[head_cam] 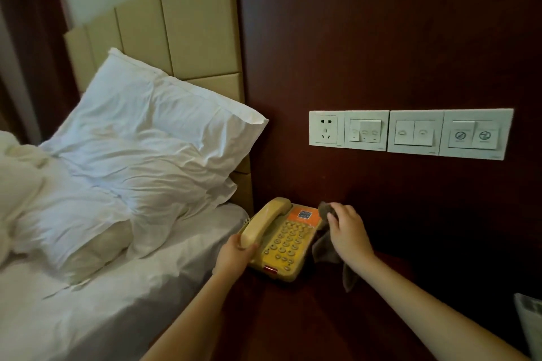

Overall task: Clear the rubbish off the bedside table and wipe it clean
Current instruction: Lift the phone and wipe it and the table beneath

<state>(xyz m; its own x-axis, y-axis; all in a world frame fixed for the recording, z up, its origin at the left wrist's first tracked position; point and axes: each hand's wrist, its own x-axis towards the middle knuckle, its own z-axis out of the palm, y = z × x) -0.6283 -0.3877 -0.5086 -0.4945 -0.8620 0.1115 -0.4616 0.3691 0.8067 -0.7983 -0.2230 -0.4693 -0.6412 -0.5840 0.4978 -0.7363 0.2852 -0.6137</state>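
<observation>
A crumpled white duvet lies at the far left of the bed, and a creased white pillow leans against the beige padded headboard. The white bed sheet runs right up to the dark wooden bedside table.

The left hand reaches in over the edge of the bed. Its grip is closed round the near end of the curved handset, at the left side of the yellow plastic push-button telephone. The telephone is at the back left of the table, just beside the mattress, with an orange label at its far end.

Just to its right, the right hand has its grip pinched on a brown-grey cloth. The cloth is bunched above the fingers and hangs down along the right edge of the telephone, touching it.

A row of white wall switches, with a socket at its left end, is fixed to the dark wood wall panel behind the table. At the lower right edge a pale printed object is cut off by the frame; what it is cannot be told.
</observation>
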